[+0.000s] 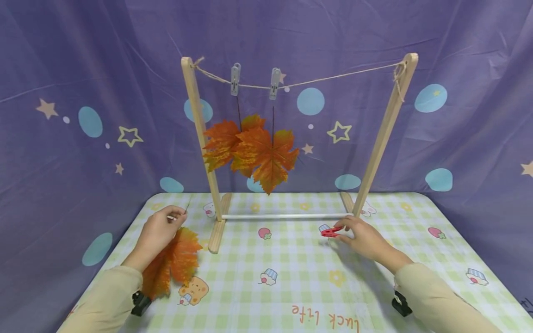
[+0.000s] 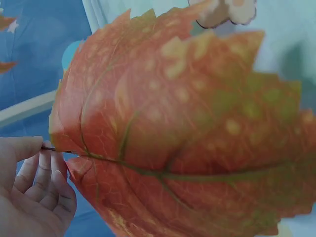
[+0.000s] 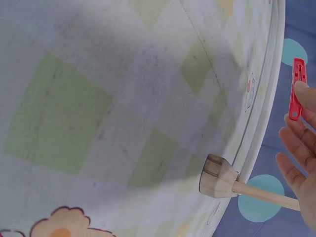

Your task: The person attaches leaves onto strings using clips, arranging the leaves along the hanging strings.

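Observation:
My left hand [image 1: 160, 231] pinches the thin dark stem of an orange artificial maple leaf [image 1: 183, 256], which hangs below the fingers over the table's left side. The same leaf [image 2: 187, 118] fills most of the left wrist view. Between thumb and fingertips, my right hand [image 1: 362, 238] holds a red clothespin [image 1: 331, 232] above the table near the frame's right foot. That clothespin [image 3: 297, 89] also shows at the right wrist view's edge. Two more leaves, one [image 1: 270, 159] overlapping the other [image 1: 220, 143], hang by their stems from grey clothespins [image 1: 275, 84] on the twine [image 1: 341, 75].
A wooden frame [image 1: 385, 127] with two posts carries the twine, and a white rod [image 1: 287, 216] joins the posts low down. Its left foot [image 1: 217, 236] lies beside my left hand. The checked cloth [image 1: 233, 296] covers the table; a purple curtain [image 1: 354, 27] hangs behind.

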`<state>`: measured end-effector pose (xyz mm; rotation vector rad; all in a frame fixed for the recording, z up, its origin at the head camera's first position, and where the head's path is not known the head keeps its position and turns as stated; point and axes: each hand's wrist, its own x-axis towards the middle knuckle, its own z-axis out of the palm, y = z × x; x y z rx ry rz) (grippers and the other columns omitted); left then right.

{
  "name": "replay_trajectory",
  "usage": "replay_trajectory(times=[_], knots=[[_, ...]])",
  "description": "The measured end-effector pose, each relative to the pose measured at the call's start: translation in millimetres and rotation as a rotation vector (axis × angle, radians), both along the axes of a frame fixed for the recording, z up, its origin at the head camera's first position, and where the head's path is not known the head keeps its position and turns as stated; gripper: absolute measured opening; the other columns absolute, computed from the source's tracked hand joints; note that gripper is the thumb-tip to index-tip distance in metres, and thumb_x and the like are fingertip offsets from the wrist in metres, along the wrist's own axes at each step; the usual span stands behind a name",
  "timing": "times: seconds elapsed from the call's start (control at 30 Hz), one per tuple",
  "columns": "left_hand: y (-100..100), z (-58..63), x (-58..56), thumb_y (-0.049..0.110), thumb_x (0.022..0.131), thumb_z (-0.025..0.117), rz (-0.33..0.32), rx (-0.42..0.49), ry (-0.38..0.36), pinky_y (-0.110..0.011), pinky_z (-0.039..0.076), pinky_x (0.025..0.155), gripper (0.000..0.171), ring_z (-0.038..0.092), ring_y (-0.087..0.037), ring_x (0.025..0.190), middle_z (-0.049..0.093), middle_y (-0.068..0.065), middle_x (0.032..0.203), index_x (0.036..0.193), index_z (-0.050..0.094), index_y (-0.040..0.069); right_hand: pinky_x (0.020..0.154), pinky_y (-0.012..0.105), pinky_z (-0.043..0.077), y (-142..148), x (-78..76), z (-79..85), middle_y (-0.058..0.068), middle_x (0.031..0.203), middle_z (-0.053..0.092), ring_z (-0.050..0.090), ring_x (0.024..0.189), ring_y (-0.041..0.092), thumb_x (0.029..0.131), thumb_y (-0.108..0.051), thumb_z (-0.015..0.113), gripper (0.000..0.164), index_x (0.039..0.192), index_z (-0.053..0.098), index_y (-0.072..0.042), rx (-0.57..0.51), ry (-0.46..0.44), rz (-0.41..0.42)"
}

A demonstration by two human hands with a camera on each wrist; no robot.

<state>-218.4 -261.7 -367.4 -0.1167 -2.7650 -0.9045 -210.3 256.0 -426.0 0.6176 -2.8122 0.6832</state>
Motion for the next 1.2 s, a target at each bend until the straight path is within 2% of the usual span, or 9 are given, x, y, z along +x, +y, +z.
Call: replay_trajectory(times=[0.2,0.4,0.77,1.0,1.2], knots=[[9.3,8.0,8.9,0.027,0.102,0.059,-0.035,-0.023,0.035,-0.035,0.048,0.061,0.026,0.063,-0.025,0.083,0.067,-0.01,0.1,0.117,0.067,0.008,0.074,0.039,0.05,1.2,3.2,1.9,-0.002,0.111,0.064,0.061,0.095,0.023,0.088,-0.013,0.076,0.024,0.111,0.07,-0.01,-0.013,0.019,0.005],[16.2,14.1,15.3,0.023,0.101,0.061,-0.054,-0.025,0.058,-0.034,0.046,0.058,0.021,0.06,-0.02,0.075,0.068,-0.009,0.1,0.114,0.067,0.009,0.074,0.038,0.05,2.0,3.6,-0.1,-0.003,0.11,0.064,0.061,0.095,0.021,0.088,-0.015,0.077,0.023,0.111,0.07,-0.012,-0.013,0.027,0.012],[25.5,22.9,24.2,0.024,0.1,0.062,-0.082,-0.015,0.097,-0.034,0.046,0.057,0.019,0.062,-0.021,0.077,0.067,-0.007,0.1,0.113,0.068,0.012,0.075,0.04,0.05,2.2,4.2,1.5,-0.003,0.11,0.064,0.061,0.096,0.021,0.089,-0.015,0.076,0.026,0.114,0.07,-0.01,-0.011,0.04,0.0],[39.8,31.8,31.8,0.022,0.099,0.063,-0.112,-0.001,0.103,-0.035,0.047,0.061,0.017,0.061,-0.02,0.077,0.067,-0.006,0.098,0.112,0.069,0.012,0.076,0.041,0.05,2.3,4.1,0.9,-0.004,0.11,0.064,0.061,0.096,0.02,0.09,-0.015,0.075,0.026,0.115,0.07,-0.011,-0.021,0.041,-0.004],[53.9,36.2,33.4,0.023,0.098,0.066,-0.144,0.009,0.132,-0.032,0.046,0.058,0.015,0.059,-0.016,0.075,0.068,-0.002,0.096,0.11,0.069,0.015,0.075,0.04,0.05,2.5,5.0,-1.1,-0.005,0.11,0.064,0.06,0.096,0.02,0.09,-0.017,0.075,0.025,0.114,0.07,-0.013,-0.03,0.03,-0.007]])
